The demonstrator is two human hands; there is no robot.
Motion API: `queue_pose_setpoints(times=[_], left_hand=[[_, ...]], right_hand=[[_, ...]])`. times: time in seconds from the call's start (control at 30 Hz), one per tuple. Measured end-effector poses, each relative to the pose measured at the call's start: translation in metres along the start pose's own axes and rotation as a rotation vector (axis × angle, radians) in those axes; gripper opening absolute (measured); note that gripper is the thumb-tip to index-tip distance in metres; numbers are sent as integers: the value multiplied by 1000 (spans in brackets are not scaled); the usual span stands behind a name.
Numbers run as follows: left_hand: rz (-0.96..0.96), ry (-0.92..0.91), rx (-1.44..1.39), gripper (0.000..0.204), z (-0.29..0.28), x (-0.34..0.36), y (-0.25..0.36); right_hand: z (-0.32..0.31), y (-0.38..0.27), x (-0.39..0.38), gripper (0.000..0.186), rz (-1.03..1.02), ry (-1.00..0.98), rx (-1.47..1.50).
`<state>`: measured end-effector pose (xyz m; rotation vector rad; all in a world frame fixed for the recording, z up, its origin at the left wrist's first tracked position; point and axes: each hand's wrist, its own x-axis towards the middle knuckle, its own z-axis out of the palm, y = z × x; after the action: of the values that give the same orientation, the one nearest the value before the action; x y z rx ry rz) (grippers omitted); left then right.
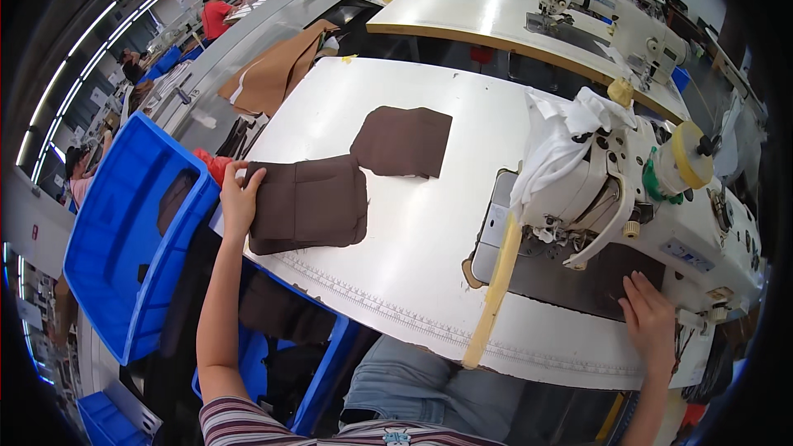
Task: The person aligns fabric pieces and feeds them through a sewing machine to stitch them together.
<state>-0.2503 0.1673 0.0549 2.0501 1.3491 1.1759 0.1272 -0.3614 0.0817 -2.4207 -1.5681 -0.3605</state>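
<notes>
At the table's left edge, my left hand (239,200) pinches the upper left corner of a stack of dark brown fabric pieces (318,205), thumb on top. Another brown fabric piece (405,142) lies flat just beyond the stack. Over on the right, my right hand (649,315) rests with its fingers stretched out on a dark brown fabric piece (570,281), which lies on the bed of a white sewing machine (690,231). The machine head hides part of that piece.
A blue bin (116,248) with brown fabric inside stands left of the white table (405,256); another blue bin (326,380) sits below its edge. White cloth (570,132) drapes the machine. A yellow strip (496,297) crosses the tabletop. Tan material (273,70) lies beyond; other people work far left.
</notes>
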Motion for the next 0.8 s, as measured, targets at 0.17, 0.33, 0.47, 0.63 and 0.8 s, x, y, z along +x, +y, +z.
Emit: queue_pose_setpoints(times=[0.17, 0.33, 0.47, 0.63, 0.8], left_hand=[[471, 272, 441, 37, 15, -4, 2], [611, -115, 124, 19, 74, -9, 93], [860, -418, -64, 17, 142, -21, 128], [886, -790, 216, 33, 179, -22, 161], [1092, -544, 116, 12, 184, -16, 141]], right_hand=[[-3, 6, -1, 32, -108, -58, -135], [-2, -4, -14, 35, -116, -74, -395], [-9, -8, 7, 35, -68, -140, -209], [-31, 15, 13, 27, 195, -204, 282], [-30, 24, 19, 23, 353, -198, 551]])
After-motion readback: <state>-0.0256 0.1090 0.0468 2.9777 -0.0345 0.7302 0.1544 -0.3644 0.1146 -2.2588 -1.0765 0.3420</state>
